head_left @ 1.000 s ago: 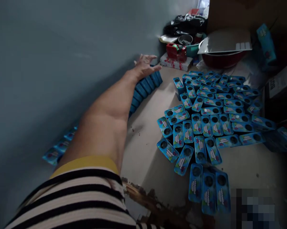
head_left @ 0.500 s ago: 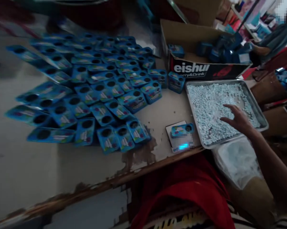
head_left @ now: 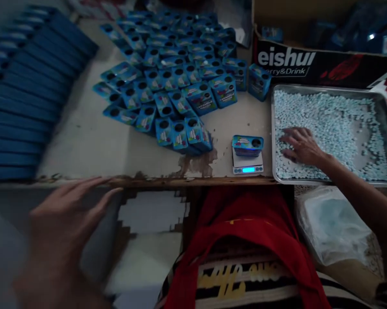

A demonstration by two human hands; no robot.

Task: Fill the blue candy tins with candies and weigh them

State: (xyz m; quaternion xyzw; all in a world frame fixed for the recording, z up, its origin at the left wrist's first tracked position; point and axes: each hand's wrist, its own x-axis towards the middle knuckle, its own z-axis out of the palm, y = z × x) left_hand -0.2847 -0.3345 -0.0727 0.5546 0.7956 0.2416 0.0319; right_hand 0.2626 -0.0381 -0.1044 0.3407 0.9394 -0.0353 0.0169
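My right hand (head_left: 301, 146) rests on the small pale-blue pellets (head_left: 328, 120) spread in a metal tray (head_left: 273, 128). Its fingers are apart, with their tips among the pellets near the tray's left side. My left hand (head_left: 67, 219), slightly blurred, hangs in front of the table's worn front edge, fingers stretched out and nothing in them. Between the hands, a blue box (head_left: 247, 141) with a round dark hole in its top stands on a small digital scale (head_left: 248, 170) with a lit display.
Many similar blue boxes (head_left: 201, 96) stand grouped on the table (head_left: 93, 150). Stacked blue packs (head_left: 28, 94) fill the far left. Behind the tray is an open cardboard carton (head_left: 328, 64) with blue boxes inside. A clear plastic bag (head_left: 335, 223) lies below the tray.
The view has swung left, bringing the stacked packs and my left hand into sight. My right hand has come down onto the pellets, toward the tray's left side. The box remains on the scale.
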